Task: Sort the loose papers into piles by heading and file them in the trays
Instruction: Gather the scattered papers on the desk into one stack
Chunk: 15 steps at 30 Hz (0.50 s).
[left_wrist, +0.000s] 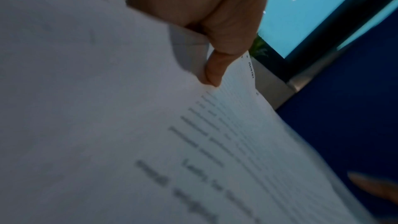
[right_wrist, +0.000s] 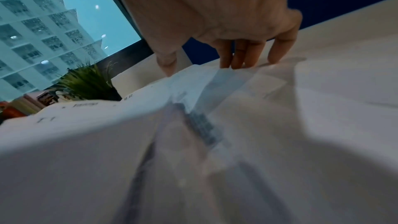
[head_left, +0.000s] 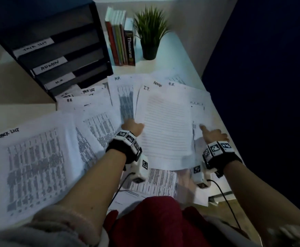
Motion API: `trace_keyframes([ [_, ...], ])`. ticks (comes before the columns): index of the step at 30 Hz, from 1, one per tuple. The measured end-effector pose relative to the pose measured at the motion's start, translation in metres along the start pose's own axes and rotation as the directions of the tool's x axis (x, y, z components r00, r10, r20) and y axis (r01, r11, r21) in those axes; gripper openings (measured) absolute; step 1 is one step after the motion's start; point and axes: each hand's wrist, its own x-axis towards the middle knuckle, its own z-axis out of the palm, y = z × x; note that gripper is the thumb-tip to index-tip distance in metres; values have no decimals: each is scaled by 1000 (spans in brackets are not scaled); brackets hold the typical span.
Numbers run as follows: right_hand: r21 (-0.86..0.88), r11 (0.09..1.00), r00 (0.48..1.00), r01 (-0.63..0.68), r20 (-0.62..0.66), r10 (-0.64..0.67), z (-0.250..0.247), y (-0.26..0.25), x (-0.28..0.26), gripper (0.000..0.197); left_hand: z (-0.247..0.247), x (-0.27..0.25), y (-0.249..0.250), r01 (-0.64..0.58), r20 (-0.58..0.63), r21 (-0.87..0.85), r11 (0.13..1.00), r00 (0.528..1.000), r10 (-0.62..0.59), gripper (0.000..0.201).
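1. Where headings can be read, the sheet marked "I.T." (head_left: pixel 165 125) is a white page of fine ruled text lines, lifted above the spread of loose papers (head_left: pixel 95 120).
2. Around the "I.T." sheet: behind it lie pages headed "ADMIN" and "H.R."; to its left another "H.R." page with a dark table, then several headed "TASK LIST"; the largest "TASK LIST" page (head_left: pixel 33 168) lies far left of it, with dense grey columns.
3. Tray unit (head_left: pixel 56 50), dark, stands behind and left of the "I.T." sheet; its labels read "TASK LIST", "ADMIN", "H.R." from the top down.
4. Books (head_left: pixel 120 43) and a potted plant (head_left: pixel 150 34) stand behind the "I.T." sheet; one spine appears to read "Thesaurus".
5. Left hand (head_left: pixel 132 128) pinches the left edge of the "I.T." sheet, thumb on top; the left wrist view shows the thumb (left_wrist: pixel 213 72) pressed on paper.
6. Right hand (head_left: pixel 214 134), just right of the "I.T." sheet, is relaxed, grasping nothing; its fingertips (right_wrist: pixel 239 57) touch the papers on the desk (head_left: pixel 170 49).
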Motion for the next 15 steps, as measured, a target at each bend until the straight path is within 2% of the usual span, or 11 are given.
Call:
trace_keyframes([
  [2,-14,999,998,38,54,-37,3,0,-2,80,15,-2,-2,-68,17,144,987,998,67,58],
  [4,-8,997,991,83,110,-81,6,-1,-6,71,27,-2,-1,-137,53,155,978,990,131,51],
  [7,128,965,950,227,189,-249,12,-5,-14,50,38,-5,8,-209,100,39,977,974,204,48],
  [9,278,910,912,309,187,-366,13,-6,-22,49,39,-8,12,-203,113,-61,977,971,209,59],
  [10,298,883,894,363,155,-420,12,-5,-26,46,39,-9,14,-191,107,-137,972,973,206,67],
  [12,229,825,832,516,94,-546,7,-6,-32,37,37,-8,13,-160,81,-271,949,979,188,81],
  [15,225,675,689,702,24,-724,-11,-17,-38,31,33,-10,9,-92,75,-354,931,989,127,94],
])
